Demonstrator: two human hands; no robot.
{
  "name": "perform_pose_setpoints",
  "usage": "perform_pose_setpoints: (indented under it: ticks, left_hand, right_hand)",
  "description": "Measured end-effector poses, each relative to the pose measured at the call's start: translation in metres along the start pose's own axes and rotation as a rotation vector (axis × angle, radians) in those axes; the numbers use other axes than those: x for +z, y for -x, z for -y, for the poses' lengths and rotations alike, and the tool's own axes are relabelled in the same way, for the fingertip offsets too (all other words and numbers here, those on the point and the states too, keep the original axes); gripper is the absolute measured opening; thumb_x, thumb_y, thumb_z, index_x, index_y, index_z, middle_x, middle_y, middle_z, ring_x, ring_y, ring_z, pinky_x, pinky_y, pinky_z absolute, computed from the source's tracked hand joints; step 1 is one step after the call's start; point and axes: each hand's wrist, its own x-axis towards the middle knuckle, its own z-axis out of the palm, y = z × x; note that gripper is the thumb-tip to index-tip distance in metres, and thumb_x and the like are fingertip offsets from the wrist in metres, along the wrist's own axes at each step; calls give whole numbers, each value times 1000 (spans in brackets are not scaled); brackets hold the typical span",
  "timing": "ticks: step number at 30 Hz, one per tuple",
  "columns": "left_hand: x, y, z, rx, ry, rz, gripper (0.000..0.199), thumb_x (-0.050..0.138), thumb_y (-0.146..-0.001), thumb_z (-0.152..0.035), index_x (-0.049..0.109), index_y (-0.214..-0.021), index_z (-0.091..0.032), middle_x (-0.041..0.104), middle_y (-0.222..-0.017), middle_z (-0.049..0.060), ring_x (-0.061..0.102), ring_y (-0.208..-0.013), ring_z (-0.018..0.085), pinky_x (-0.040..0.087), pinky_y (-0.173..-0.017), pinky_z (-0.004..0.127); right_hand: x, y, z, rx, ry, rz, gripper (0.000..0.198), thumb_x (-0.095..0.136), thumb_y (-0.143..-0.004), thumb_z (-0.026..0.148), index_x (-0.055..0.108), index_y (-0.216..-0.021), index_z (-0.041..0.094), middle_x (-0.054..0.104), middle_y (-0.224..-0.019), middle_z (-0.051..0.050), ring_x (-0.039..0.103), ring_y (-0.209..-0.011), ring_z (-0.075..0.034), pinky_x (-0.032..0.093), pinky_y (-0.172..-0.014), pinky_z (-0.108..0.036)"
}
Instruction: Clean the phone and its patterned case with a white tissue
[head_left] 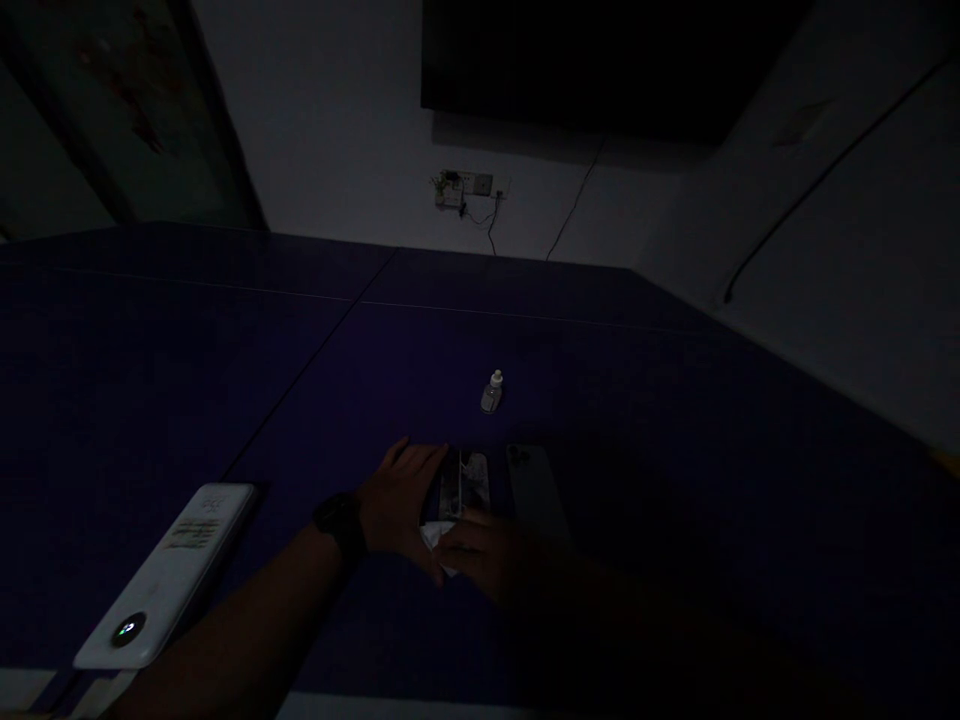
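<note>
The scene is very dark. A flat, phone-like thing with a marbled pattern (474, 482) lies on the purple table, its lower part hidden by my hands. My left hand (401, 500), with a dark watch on the wrist, rests against its left side, fingers stretched out and thumb apart. Closed fingers of my right hand (480, 550) press a small white cloth or tissue (436, 533) at the near end of that thing. Just right of it lies a grey-blue phone (536, 490) with a camera cluster at its top. Beyond my hands stands a small clear bottle with a white cap (491, 393).
A white power bank-like device (169, 580) with a small lit display lies at the left. The purple tabletop (300, 400) has dark and light seams. Behind it are wall sockets with cords (476, 185) and a large black screen (600, 60). A dark cable (832, 165) runs along the right wall.
</note>
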Motion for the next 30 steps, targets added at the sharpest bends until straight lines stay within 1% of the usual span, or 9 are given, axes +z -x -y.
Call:
perform_pose_setpoints:
  ticks: [3,6,13,16,19,22,24,27,30]
  left_hand:
    - [-1,0,0,-14,-5,-1,147,69,-38,-91,20,-155,-17,42,-149,26,40,-137,46,16,-116,69]
    - [0,0,1,-32,-12,-9,148,69,-36,-91,24,-154,-14,40,-150,27,37,-138,48,19,-116,69]
    - [-3,-1,-3,-45,-5,-2,147,70,-34,-91,28,-152,-13,45,-146,26,40,-136,48,17,-116,69]
    - [-7,-2,-5,-51,-4,24,144,68,-36,-91,32,-150,-11,45,-145,27,41,-135,47,18,-115,70]
    - [-10,-2,-7,-54,-11,37,141,67,-37,-92,35,-147,-10,47,-144,27,42,-134,47,18,-115,70]
    - [-11,-3,-8,-55,-22,33,141,67,-37,-92,34,-148,-12,47,-144,26,43,-133,46,18,-115,69]
    - [-10,-2,-8,-53,-27,31,140,67,-37,-92,34,-148,-13,47,-144,25,44,-132,46,19,-115,69]
    - [-9,-2,-6,-39,-27,16,138,67,-37,-92,35,-148,-17,48,-143,23,45,-131,46,21,-114,69]
    - [-7,-1,-4,-29,-29,11,138,68,-39,-91,32,-149,-16,48,-144,24,44,-133,46,20,-115,68]
  right_hand:
    - [-6,0,1,16,-30,1,20,52,-100,13,67,-112,14,70,-110,-10,61,-95,-18,52,-84,-31]
    - [-14,-3,1,30,-62,7,21,51,-99,12,68,-111,14,71,-108,-10,61,-96,-18,52,-84,-31]
    - [-17,-5,-1,-19,-71,1,22,50,-100,12,68,-112,13,71,-108,-9,62,-96,-18,51,-85,-31]
    - [-24,-6,-19,-6,-20,-15,23,53,-98,13,66,-117,12,70,-110,-11,61,-96,-19,51,-84,-32]
    - [-31,-12,-48,107,121,-43,26,54,-97,10,64,-122,10,67,-114,-15,60,-102,-22,51,-87,-36]
    - [-29,-18,-72,162,200,-40,23,53,-98,9,65,-117,10,67,-109,-13,60,-96,-22,52,-85,-35]
    - [-24,-21,-78,163,200,-43,22,52,-99,10,66,-115,12,67,-107,-11,59,-94,-21,51,-85,-33]
    - [-17,-21,-66,151,164,-53,20,54,-99,12,66,-114,13,66,-108,-11,59,-97,-20,51,-86,-32]
    - [-15,-15,-37,102,135,-34,18,55,-99,16,66,-113,12,67,-105,-12,59,-97,-21,51,-84,-32]
